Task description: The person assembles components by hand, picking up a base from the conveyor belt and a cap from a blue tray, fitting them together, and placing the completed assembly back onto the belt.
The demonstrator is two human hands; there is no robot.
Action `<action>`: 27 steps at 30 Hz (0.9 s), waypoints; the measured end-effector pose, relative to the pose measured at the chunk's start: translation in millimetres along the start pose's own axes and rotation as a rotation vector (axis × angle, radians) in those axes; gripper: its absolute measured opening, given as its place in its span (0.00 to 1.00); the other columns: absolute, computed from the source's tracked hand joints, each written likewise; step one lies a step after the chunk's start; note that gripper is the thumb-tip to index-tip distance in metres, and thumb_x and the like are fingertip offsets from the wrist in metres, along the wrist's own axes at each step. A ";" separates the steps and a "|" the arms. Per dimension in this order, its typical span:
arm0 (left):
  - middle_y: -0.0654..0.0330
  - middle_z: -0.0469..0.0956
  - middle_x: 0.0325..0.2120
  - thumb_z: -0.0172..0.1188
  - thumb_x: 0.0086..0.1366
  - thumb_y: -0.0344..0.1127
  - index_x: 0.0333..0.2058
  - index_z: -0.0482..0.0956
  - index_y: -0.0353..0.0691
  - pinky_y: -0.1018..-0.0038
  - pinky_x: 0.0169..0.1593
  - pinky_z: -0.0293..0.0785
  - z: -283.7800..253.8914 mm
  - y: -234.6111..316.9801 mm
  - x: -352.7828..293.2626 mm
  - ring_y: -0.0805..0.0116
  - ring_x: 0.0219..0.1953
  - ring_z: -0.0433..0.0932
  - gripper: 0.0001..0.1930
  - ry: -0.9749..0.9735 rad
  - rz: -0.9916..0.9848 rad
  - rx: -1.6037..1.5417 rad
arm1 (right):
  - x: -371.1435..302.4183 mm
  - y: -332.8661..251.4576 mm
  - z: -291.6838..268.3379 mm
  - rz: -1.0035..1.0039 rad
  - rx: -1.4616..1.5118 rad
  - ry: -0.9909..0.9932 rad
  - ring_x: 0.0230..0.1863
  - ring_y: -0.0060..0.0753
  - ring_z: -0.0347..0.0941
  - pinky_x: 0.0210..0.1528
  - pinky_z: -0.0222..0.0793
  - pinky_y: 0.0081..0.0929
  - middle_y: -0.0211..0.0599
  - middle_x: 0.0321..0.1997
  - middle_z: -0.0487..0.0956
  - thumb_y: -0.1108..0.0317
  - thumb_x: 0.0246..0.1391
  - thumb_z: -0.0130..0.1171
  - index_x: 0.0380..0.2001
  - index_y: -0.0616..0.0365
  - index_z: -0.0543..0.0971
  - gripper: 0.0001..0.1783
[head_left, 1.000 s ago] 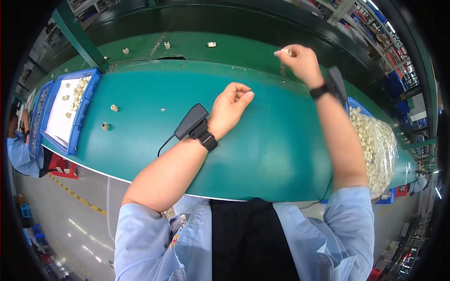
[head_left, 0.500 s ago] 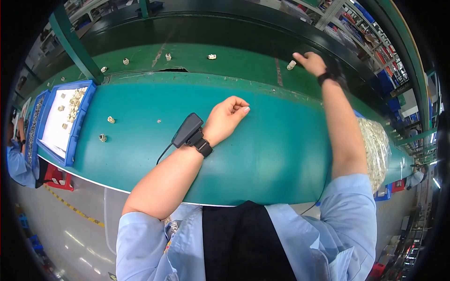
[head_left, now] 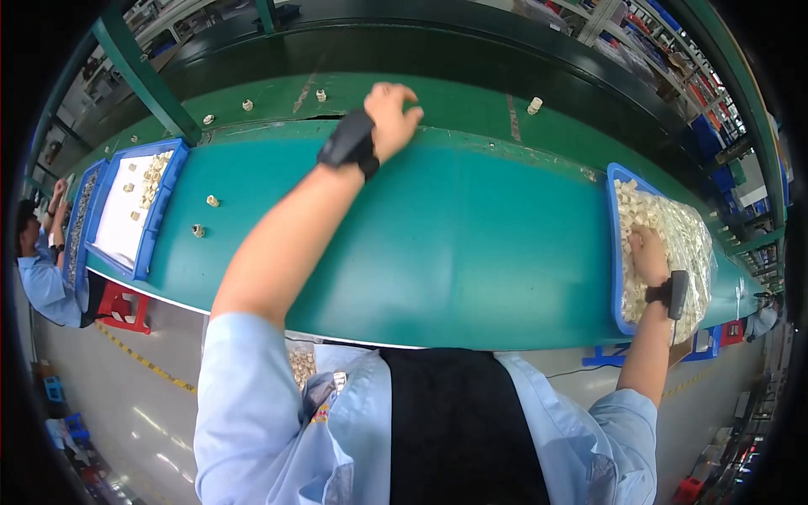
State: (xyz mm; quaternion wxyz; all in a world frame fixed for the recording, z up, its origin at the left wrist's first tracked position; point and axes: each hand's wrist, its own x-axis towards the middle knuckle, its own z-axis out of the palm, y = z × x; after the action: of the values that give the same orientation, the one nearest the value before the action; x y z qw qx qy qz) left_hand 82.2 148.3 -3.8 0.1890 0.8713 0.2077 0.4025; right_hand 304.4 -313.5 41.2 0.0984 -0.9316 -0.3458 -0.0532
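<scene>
At the far edge of the green work surface (head_left: 471, 227), my left hand (head_left: 391, 118) reaches over the darker green belt (head_left: 471, 105). Its fingers are curved and apart; what lies beneath them is hidden. My right hand (head_left: 648, 257) dips into a blue tray (head_left: 613, 252) heaped with small cream plastic pieces (head_left: 629, 202). Its fingertips sink among them, so I cannot tell whether it grips one. A cream ribbed fitting (head_left: 534, 105) stands on the belt between my hands. Two more fittings, one cream (head_left: 213, 201) and one with darker parts (head_left: 198, 231), lie left of my forearm.
Clear plastic film (head_left: 688, 244) covers part of the right tray. At the left, a blue tray (head_left: 143, 261) holds white paper and fittings, beside another with small dark parts (head_left: 77, 227). Several fittings sit along the belt. A green post (head_left: 147, 80) rises there; a person (head_left: 46, 265) works beyond.
My left hand has moved forward from above the work surface to the belt. My right hand has come back from beside the belt fitting into the right tray. The view has shifted slightly.
</scene>
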 end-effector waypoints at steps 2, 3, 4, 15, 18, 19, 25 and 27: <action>0.49 0.69 0.43 0.61 0.52 0.39 0.34 0.75 0.40 0.64 0.46 0.69 1.3 -11.9 22.7 0.50 0.44 0.70 0.12 0.030 -0.056 0.014 | -1.2 -2.1 3.3 0.065 0.027 -0.020 0.42 0.54 0.69 0.45 0.66 0.38 0.54 0.40 0.71 0.68 0.51 0.52 0.40 0.64 0.72 0.14; 0.49 0.70 0.43 0.61 0.52 0.39 0.34 0.76 0.40 0.64 0.46 0.69 4.2 -16.0 28.6 0.51 0.44 0.70 0.13 -0.006 -0.081 0.076 | 0.4 -2.4 3.7 0.135 0.044 -0.041 0.42 0.54 0.69 0.45 0.65 0.37 0.53 0.40 0.71 0.69 0.51 0.52 0.39 0.64 0.73 0.13; 0.49 0.70 0.42 0.61 0.51 0.39 0.35 0.76 0.40 0.64 0.46 0.69 7.0 -20.1 33.1 0.51 0.45 0.70 0.13 -0.041 -0.107 0.138 | 1.1 -1.6 3.6 0.204 0.061 -0.062 0.43 0.53 0.69 0.45 0.65 0.37 0.53 0.40 0.71 0.70 0.51 0.52 0.39 0.64 0.73 0.12; 0.53 0.75 0.36 0.59 0.55 0.36 0.45 0.70 0.40 0.68 0.41 0.72 25.9 -28.8 36.7 0.59 0.37 0.75 0.18 -0.348 -0.220 -0.054 | -18.4 -43.3 -38.3 0.123 0.703 0.242 0.24 0.19 0.67 0.27 0.63 0.15 0.31 0.26 0.74 0.67 0.56 0.49 0.34 0.61 0.73 0.08; 0.56 0.75 0.34 0.57 0.58 0.34 0.44 0.70 0.35 0.75 0.37 0.73 -0.9 19.0 18.6 0.65 0.35 0.76 0.16 -0.338 -0.491 -0.584 | -29.4 -108.8 -61.6 0.122 0.967 0.127 0.22 0.08 0.62 0.24 0.57 0.08 0.23 0.24 0.71 0.66 0.56 0.50 0.38 0.59 0.74 0.10; 0.58 0.75 0.32 0.55 0.60 0.34 0.41 0.71 0.35 0.78 0.36 0.73 -8.9 34.5 11.8 0.70 0.32 0.75 0.12 -0.389 -0.607 -0.978 | -30.6 -118.4 -58.4 0.135 0.969 0.126 0.22 0.08 0.62 0.24 0.57 0.08 0.23 0.24 0.71 0.66 0.56 0.50 0.38 0.59 0.74 0.10; 0.60 0.75 0.30 0.49 0.64 0.36 0.37 0.71 0.36 0.80 0.36 0.73 -60.0 89.6 -49.7 0.74 0.29 0.73 0.09 -0.496 -0.857 -1.616 | -24.5 -217.7 -30.5 -0.324 1.081 -0.156 0.30 0.13 0.66 0.33 0.63 0.13 0.26 0.34 0.73 0.68 0.56 0.49 0.50 0.60 0.69 0.18; 0.59 0.75 0.30 0.49 0.65 0.37 0.37 0.70 0.36 0.80 0.37 0.72 -68.3 99.8 -69.0 0.73 0.30 0.73 0.10 -0.553 -0.872 -1.742 | -21.8 -237.7 -19.0 -0.414 1.166 -0.211 0.33 0.15 0.67 0.36 0.64 0.14 0.27 0.36 0.73 0.69 0.56 0.49 0.51 0.60 0.68 0.18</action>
State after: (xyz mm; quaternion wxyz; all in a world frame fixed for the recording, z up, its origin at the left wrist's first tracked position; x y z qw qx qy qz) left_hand 9.1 39.8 44.1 0.9309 0.3410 0.0909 0.0940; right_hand 131.8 -155.3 91.0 0.5435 -0.6386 -0.4989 0.2187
